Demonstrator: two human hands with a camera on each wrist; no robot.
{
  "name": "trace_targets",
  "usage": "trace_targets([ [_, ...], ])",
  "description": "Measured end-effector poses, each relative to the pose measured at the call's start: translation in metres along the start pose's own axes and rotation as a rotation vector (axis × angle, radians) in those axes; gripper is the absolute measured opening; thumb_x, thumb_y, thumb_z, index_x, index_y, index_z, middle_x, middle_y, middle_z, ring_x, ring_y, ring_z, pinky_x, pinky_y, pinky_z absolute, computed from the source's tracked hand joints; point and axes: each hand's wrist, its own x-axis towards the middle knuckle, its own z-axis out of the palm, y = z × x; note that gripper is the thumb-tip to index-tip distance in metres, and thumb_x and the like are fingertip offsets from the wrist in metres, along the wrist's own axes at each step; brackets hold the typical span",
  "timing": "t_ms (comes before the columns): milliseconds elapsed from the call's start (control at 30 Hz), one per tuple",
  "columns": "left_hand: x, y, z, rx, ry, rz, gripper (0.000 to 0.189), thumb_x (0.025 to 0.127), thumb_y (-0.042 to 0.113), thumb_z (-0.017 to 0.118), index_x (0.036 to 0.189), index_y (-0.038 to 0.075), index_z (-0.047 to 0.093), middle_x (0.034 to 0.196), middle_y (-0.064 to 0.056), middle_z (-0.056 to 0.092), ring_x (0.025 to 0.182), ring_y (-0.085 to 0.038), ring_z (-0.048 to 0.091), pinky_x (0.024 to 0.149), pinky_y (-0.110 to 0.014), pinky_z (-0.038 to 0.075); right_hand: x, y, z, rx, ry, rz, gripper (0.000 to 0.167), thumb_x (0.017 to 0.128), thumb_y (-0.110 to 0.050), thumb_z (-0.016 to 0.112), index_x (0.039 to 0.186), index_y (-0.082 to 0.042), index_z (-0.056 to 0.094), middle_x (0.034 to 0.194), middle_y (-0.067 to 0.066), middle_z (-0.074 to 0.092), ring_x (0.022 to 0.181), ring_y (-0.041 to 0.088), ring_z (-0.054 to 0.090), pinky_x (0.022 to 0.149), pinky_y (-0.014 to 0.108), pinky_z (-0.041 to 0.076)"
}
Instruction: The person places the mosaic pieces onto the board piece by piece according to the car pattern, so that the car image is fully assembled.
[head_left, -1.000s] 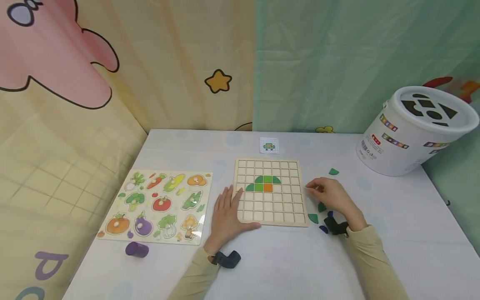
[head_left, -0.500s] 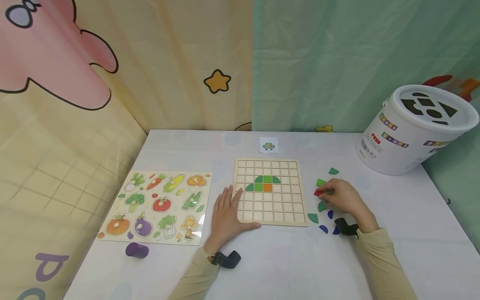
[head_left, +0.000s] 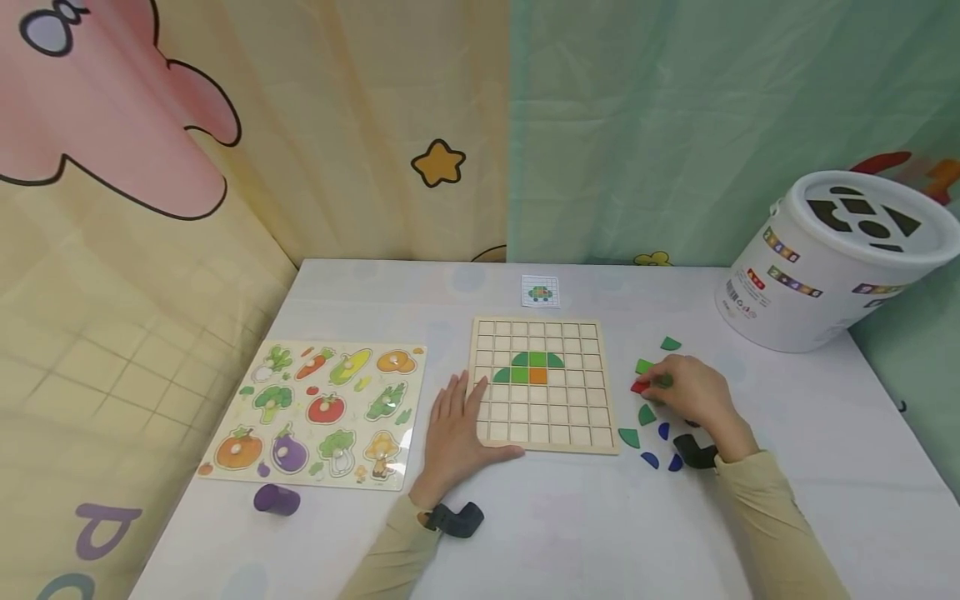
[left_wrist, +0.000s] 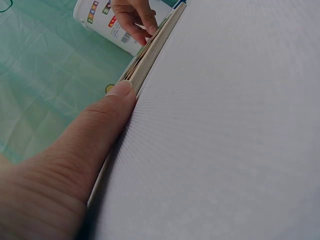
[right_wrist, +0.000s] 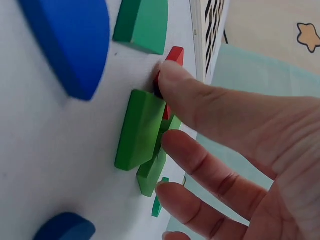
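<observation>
My left hand (head_left: 454, 425) rests with spread fingers along the left side and lower left corner of a wooden grid board (head_left: 538, 421). Its thumb (left_wrist: 102, 115) touches the board's edge. Green pieces and an orange square (head_left: 537, 376) sit in the grid. To the right of the board, my right hand (head_left: 693, 390) pinches a small red piece (head_left: 639, 387) at table level; its thumb covers part of it in the right wrist view. A green square (right_wrist: 140, 131) lies beside the red piece, under the curled fingers, with another green square (head_left: 643, 366) behind.
Green quarter-circles (head_left: 628, 437) and blue half-circles (head_left: 649, 459) lie near the right hand. A picture card (head_left: 540, 292) lies behind the board. A vegetable puzzle (head_left: 311, 412) and purple cylinder (head_left: 277, 499) are at left. A white bucket (head_left: 817, 275) stands at back right.
My right hand has moved right, away from the board's edge, and down to the red piece, then stayed nearly still. The left hand keeps its place on the board.
</observation>
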Motion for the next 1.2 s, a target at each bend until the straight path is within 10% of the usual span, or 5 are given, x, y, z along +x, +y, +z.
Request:
trace_targets([
  [700,-0.0005,-0.0003,0.0004,-0.006,0.033,0.02,0.118,0.059,0.081,0.064,0.149,0.012,0.03,0.155,-0.015,0.018,0.142,-0.03,0.009,0.113,-0.044,0.009,0.0047,0.0049,-0.0011,0.026,-0.027,-0.046,0.018,0.076,-0.015,0.08,0.089,-0.007,0.069,0.087,0.006,0.064,0.074,0.023,0.052,0.065,0.041,0.048],
  [1200,-0.0004,-0.0011,0.001,0.005,-0.001,-0.001,0.118,0.06,0.08,0.064,0.15,0.013,0.028,0.156,-0.013,0.016,0.143,-0.027,0.006,0.114,-0.04,0.005,0.002,0.0013,0.008,0.242,0.023,-0.003,0.017,0.082,-0.011,0.075,0.092,-0.002,0.066,0.079,0.005,0.06,0.068,0.021,0.049,0.056,0.03,0.042],
])
